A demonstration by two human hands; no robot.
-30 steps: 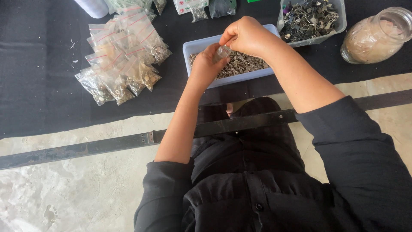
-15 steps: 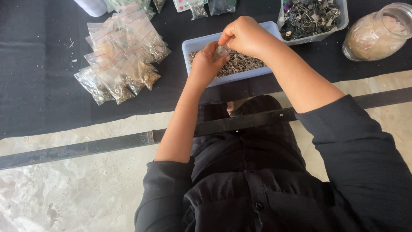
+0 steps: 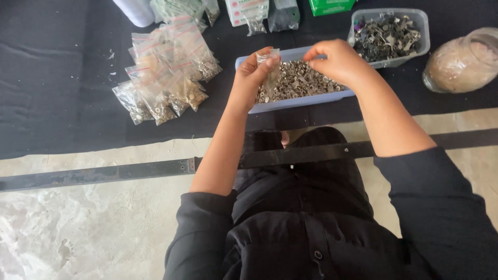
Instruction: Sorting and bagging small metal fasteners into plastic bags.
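My left hand [image 3: 248,83] holds a small clear plastic bag [image 3: 271,72] upright, with a few metal pieces in its bottom. It hovers over the left end of a pale blue tray [image 3: 298,102] full of small silvery metal snaps [image 3: 295,78]. My right hand [image 3: 337,62] is over the tray's right part, a short way from the bag, with the fingertips pinched together and pointing down. Whether any snaps are between those fingers is hidden.
A pile of filled clear bags [image 3: 166,78] lies left of the tray on black cloth [image 3: 57,93]. At the back right are a clear tub of dark metal parts [image 3: 389,33] and a glass jar [image 3: 461,59]. A dark bar [image 3: 104,173] crosses in front of my lap.
My right hand has drawn away from the bag's mouth to the right, over the tray. My left hand still holds the bag in about the same place.
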